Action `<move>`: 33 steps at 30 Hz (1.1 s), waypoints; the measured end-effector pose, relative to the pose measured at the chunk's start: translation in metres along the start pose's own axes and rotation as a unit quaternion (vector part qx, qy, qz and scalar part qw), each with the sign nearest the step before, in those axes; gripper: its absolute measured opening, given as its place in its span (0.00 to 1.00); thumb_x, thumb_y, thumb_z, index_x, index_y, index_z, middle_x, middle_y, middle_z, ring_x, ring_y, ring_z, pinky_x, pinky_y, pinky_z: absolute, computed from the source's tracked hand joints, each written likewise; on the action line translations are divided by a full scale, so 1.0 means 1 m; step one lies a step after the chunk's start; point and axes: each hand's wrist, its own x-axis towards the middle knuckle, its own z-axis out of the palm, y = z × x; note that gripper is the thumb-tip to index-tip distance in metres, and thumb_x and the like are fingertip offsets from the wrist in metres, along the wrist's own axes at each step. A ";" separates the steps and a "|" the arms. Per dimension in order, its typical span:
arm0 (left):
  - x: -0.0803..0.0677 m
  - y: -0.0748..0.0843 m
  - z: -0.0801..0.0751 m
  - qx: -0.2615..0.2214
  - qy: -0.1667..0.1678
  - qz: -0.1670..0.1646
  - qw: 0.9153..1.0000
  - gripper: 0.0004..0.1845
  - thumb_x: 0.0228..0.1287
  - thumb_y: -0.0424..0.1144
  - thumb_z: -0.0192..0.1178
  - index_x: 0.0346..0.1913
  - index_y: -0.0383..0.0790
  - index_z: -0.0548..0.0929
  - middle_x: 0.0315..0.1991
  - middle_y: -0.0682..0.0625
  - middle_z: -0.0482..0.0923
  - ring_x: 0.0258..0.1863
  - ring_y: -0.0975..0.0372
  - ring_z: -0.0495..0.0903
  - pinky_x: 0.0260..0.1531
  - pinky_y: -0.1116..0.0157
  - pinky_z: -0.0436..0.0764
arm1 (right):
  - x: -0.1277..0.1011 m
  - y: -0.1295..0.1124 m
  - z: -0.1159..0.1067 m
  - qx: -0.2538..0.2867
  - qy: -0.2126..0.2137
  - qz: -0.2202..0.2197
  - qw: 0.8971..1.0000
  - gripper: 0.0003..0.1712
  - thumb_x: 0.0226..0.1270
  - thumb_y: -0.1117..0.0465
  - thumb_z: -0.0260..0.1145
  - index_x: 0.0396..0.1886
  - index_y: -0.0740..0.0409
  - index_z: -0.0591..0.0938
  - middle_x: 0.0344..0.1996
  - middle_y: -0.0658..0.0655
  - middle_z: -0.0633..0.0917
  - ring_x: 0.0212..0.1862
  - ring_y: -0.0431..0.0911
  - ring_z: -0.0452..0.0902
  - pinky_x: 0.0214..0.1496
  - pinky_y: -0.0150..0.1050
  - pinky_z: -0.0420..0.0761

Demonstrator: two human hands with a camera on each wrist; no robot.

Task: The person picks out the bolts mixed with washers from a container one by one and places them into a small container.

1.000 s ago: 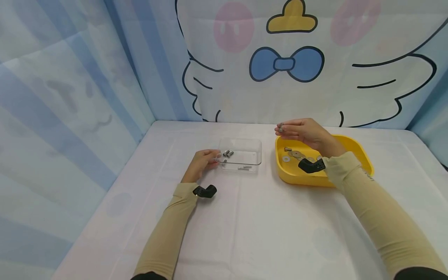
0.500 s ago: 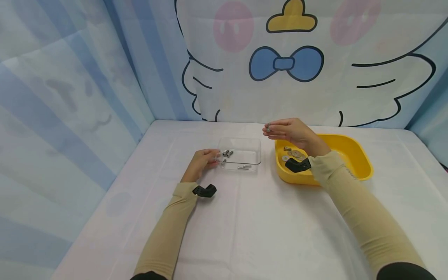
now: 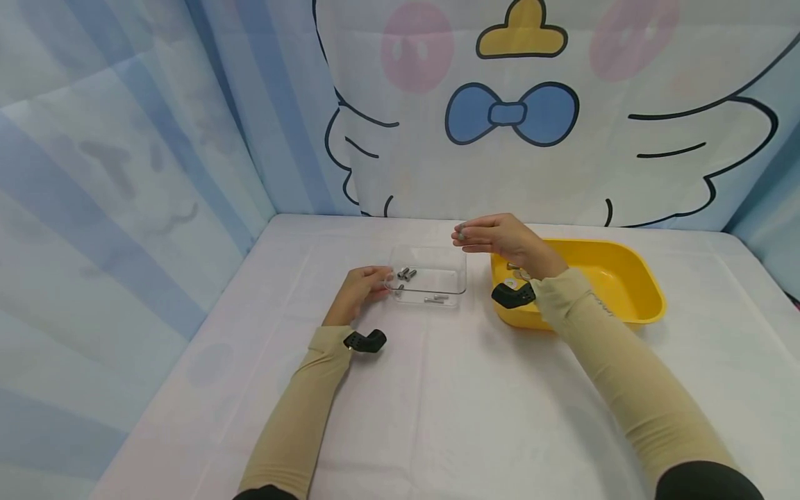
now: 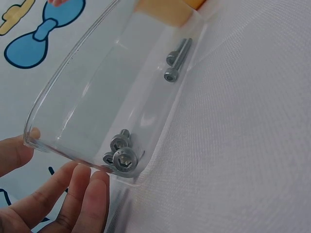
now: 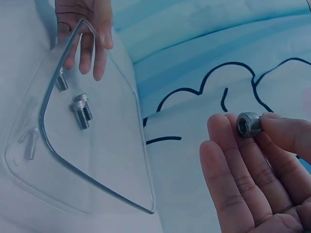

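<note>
Nearest, my left hand (image 3: 359, 290) steadies the clear tray (image 3: 431, 279) at its nine o'clock rim, four bolts (image 3: 407, 273) already inside. Beyond, my right hand (image 3: 503, 239) pinches another bolt (image 5: 249, 124) above the tray's two o'clock corner; washers remain in the yellow bin (image 3: 625, 278).

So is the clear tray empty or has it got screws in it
Not empty. The clear tray holds several screws, some near the left hand at its edge.
</note>
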 end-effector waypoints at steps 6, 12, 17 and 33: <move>0.001 -0.001 0.000 0.002 0.001 0.004 1.000 0.21 0.65 0.46 0.59 0.56 0.38 0.78 0.56 0.46 0.76 0.47 0.60 0.76 0.51 0.67 0.81 | 0.007 0.005 0.005 0.005 -0.010 0.009 1.000 0.23 0.67 0.66 0.60 0.57 0.76 0.72 0.37 0.50 0.87 0.42 0.41 0.84 0.51 0.35 0.82; 0.000 -0.001 0.000 0.001 -0.001 0.008 1.000 0.21 0.65 0.46 0.59 0.56 0.38 0.78 0.56 0.46 0.76 0.48 0.59 0.76 0.51 0.67 0.81 | 0.014 0.010 0.009 0.013 -0.008 0.031 0.999 0.25 0.67 0.66 0.59 0.60 0.77 0.68 0.34 0.49 0.87 0.40 0.41 0.85 0.50 0.35 0.82; -0.001 -0.001 0.000 0.002 -0.004 0.008 1.000 0.21 0.65 0.46 0.59 0.57 0.38 0.77 0.57 0.45 0.75 0.50 0.58 0.76 0.52 0.66 0.80 | 0.017 0.013 0.013 0.015 -0.004 0.042 0.999 0.22 0.67 0.67 0.59 0.58 0.75 0.71 0.33 0.49 0.87 0.38 0.41 0.85 0.52 0.38 0.81; -0.002 -0.001 -0.001 0.003 -0.007 0.010 1.000 0.22 0.65 0.46 0.58 0.57 0.38 0.77 0.58 0.45 0.75 0.51 0.58 0.76 0.52 0.66 0.80 | 0.027 0.023 0.020 -0.018 0.004 0.077 0.997 0.22 0.68 0.66 0.58 0.57 0.75 0.71 0.30 0.48 0.86 0.36 0.40 0.84 0.56 0.43 0.78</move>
